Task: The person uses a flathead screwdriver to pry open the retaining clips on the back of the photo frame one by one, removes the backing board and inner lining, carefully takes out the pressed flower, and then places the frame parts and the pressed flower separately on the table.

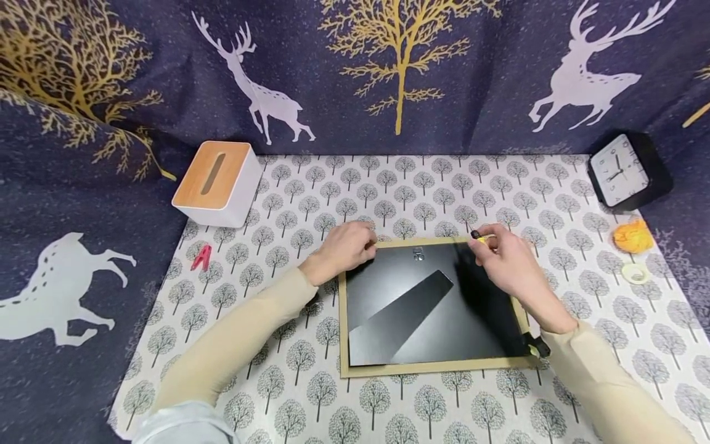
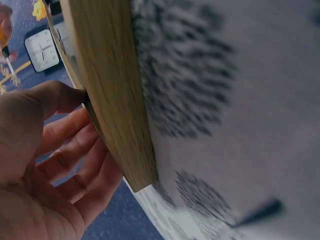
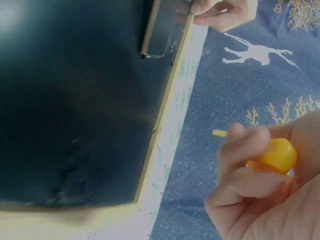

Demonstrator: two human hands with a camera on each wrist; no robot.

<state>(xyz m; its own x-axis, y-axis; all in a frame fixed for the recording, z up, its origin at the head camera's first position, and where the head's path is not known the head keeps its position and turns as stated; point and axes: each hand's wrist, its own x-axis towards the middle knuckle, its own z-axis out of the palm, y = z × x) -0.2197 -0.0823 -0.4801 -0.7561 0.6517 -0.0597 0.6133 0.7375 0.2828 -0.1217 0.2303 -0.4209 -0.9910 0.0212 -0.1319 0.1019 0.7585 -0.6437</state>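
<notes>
A picture frame point(image 1: 427, 369) with a light wood rim lies back side up, its black backing board point(image 1: 471, 333) bearing a fold-out stand leg point(image 1: 413, 308) and a small metal hanger point(image 1: 418, 254). At the frame's far left corner, my left hand point(image 1: 346, 246) pinches the rim between thumb and fingers; the left wrist view shows the thumb point(image 2: 57, 95) right at the wood edge. Over the far right corner, my right hand point(image 1: 505, 256) grips a screwdriver point(image 3: 277, 155) with a yellow and black handle. Its metal shaft shows in the left wrist view.
A tissue box point(image 1: 213, 179) with a wooden lid and a red clip point(image 1: 202, 258) are on the left. To the right are a black clock point(image 1: 620, 169), an orange bundle point(image 1: 632, 237) and a pale tape ring point(image 1: 635, 273). Printed cloth hangs behind the table.
</notes>
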